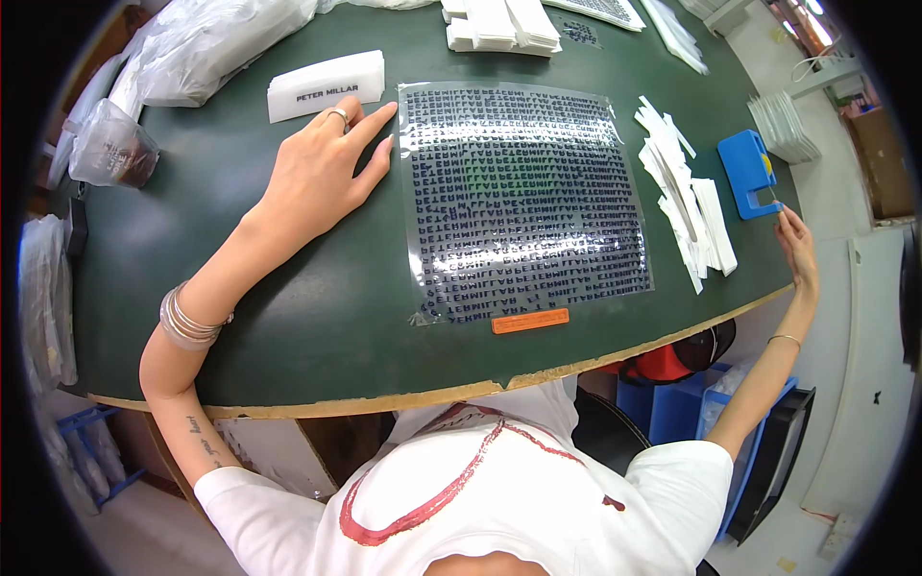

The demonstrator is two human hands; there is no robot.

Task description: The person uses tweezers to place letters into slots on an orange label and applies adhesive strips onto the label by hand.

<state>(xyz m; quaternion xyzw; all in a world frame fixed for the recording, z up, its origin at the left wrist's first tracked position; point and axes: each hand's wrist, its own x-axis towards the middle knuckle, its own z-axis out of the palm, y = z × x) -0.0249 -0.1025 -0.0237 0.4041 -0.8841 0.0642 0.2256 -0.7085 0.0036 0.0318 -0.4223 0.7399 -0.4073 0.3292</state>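
Observation:
My left hand (322, 168) rests on the green table with its fingers apart, the index finger reaching to the upper left corner of a clear film sheet (528, 202). Rows of dark "PETER MILLAR" lettering, seen reversed, cover the sheet. Just above that hand lies a stack of white labels (327, 84) printed PETER MILLAR. Far to the right, my right hand (797, 245) pinches at the near end of a blue tape dispenser (740, 173). A thin strip seems to run to those fingertips, probably tape, though its end is too small to see clearly.
An orange bar (530, 322) lies below the sheet. White paper strips (682, 197) are heaped between sheet and dispenser. At the back stand white card stacks (499, 27); plastic bags (211, 53) and a clear cup (113, 149) are at left. The table's front edge (461, 392) is near my body.

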